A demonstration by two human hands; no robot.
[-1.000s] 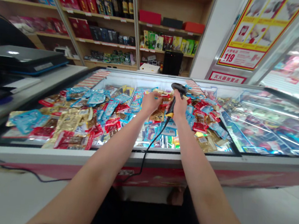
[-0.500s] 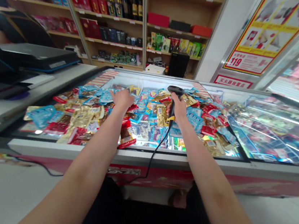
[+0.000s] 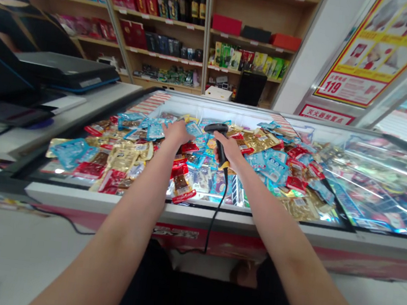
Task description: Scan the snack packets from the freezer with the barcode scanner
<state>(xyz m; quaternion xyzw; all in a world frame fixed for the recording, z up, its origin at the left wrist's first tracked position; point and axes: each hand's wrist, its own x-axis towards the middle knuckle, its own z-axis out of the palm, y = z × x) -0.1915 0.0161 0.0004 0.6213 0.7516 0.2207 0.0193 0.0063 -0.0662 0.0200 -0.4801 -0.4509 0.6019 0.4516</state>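
Many snack packets [image 3: 124,157] fill the freezer [image 3: 181,212] under the right hand [image 3: 229,151]

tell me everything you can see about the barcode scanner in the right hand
The handheld barcode scanner is pistol-shaped, with a black body that looks like plastic and a yellow section near the base of its grip. The right hand wraps the grip, holding the scanner's head forward and up, above the snack packets. A thin black cable runs down from its base past the front of the chest freezer.
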